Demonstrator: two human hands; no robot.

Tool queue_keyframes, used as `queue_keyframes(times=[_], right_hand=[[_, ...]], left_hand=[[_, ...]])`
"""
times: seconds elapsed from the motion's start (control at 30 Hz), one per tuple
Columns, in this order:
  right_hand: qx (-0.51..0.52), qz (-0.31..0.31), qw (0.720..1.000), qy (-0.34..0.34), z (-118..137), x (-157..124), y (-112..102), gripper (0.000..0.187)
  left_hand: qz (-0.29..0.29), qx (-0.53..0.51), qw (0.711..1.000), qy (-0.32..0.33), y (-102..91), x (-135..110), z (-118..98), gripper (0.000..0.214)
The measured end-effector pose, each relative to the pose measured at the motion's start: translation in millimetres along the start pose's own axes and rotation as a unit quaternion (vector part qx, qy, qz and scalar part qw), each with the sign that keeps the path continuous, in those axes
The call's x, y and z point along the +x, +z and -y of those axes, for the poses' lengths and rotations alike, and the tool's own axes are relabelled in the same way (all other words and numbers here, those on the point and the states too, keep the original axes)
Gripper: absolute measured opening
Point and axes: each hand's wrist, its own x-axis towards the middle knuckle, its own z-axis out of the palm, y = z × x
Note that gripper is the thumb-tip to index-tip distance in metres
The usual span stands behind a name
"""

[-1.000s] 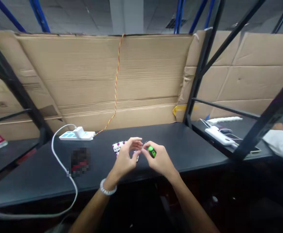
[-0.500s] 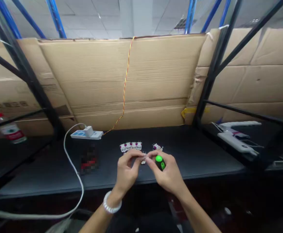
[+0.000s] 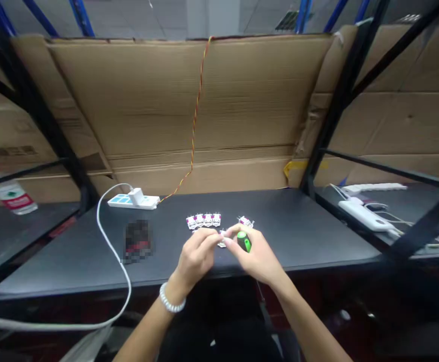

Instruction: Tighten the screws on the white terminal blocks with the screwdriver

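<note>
My left hand (image 3: 197, 256), with a bead bracelet on its wrist, pinches a small white part (image 3: 222, 240) over the black table (image 3: 302, 236). My right hand (image 3: 255, 256) is closed around a green and black screwdriver handle (image 3: 244, 241), its tip end pointing at that part. The two hands nearly touch. Just beyond them a row of small white and magenta parts (image 3: 204, 220) lies on the table, with one more white and magenta part (image 3: 245, 221) to the right.
A white power strip (image 3: 132, 200) with a plugged charger and white cable (image 3: 106, 251) lies at the back left. A blurred dark object (image 3: 137, 240) sits left of my hands. Cardboard (image 3: 212, 110) walls the back. Black frame bars (image 3: 328, 115) flank the table; white devices (image 3: 360, 215) lie right.
The view has shifted a little. My hands stay together over the table, with the pinched part and the screwdriver brought slightly closer to the row of parts.
</note>
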Motion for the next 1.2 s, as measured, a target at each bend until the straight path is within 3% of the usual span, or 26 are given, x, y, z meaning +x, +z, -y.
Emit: queue_keyframes(times=[0.1,0.3,0.5,0.83,1.03,1.2], right_hand=[[-0.029,0.001,1.000,0.009,-12,5,1,0.017],[-0.059,0.016,0.998,0.025,-34,13,7,0.015],[-0.082,0.040,0.995,0.034,-50,18,12,0.015],[-0.139,0.052,0.988,0.042,-63,22,7,0.012],[-0.157,0.079,0.983,0.045,-72,21,4,0.042],[-0.167,0.101,0.980,0.046,-74,20,4,0.044]], left_hand=[[0.039,-0.023,0.998,-0.048,2.0,4,3,0.023],[0.152,-0.043,0.985,-0.067,1.0,3,18,0.022],[0.218,-0.068,0.962,-0.149,6.7,-3,26,0.018],[0.225,-0.033,0.960,-0.161,20.6,-10,36,0.020],[0.225,-0.035,0.952,-0.205,26.8,-13,36,0.023],[0.232,-0.026,0.955,-0.182,25.5,-14,36,0.023]])
